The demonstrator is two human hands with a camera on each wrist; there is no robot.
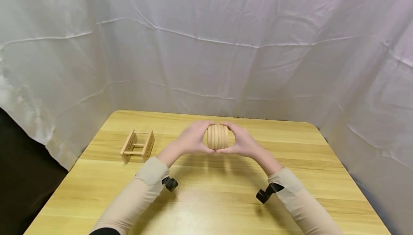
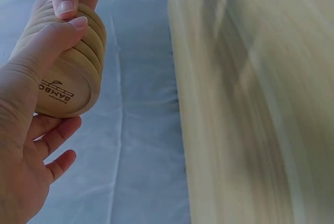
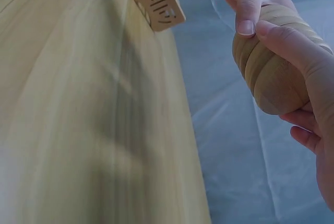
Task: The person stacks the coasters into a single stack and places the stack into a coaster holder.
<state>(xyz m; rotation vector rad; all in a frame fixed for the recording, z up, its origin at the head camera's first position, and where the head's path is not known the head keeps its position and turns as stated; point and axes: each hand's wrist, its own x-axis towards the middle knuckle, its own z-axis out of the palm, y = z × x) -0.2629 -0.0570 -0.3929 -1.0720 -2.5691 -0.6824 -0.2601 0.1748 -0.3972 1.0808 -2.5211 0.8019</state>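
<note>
A stack of several round wooden coasters point(image 1: 217, 137) is held on edge above the table, gripped from both sides. My left hand point(image 1: 192, 139) holds its left side, with the thumb and fingers curled round the rims. On the other side my right hand point(image 1: 243, 141) grips it the same way, and the two thumbs meet at the near side. The left wrist view shows the end coaster point(image 2: 78, 80) with a printed "BAMBOO" mark facing out. A plain end face point(image 3: 282, 88) shows in the right wrist view.
A small wooden holder point(image 1: 148, 146) with cut-out side panels and crossbars stands left of my hands on the wooden table point(image 1: 206, 206). Pale hanging cloth point(image 1: 206, 66) encloses the table's back and sides. Each wrist carries a small black camera.
</note>
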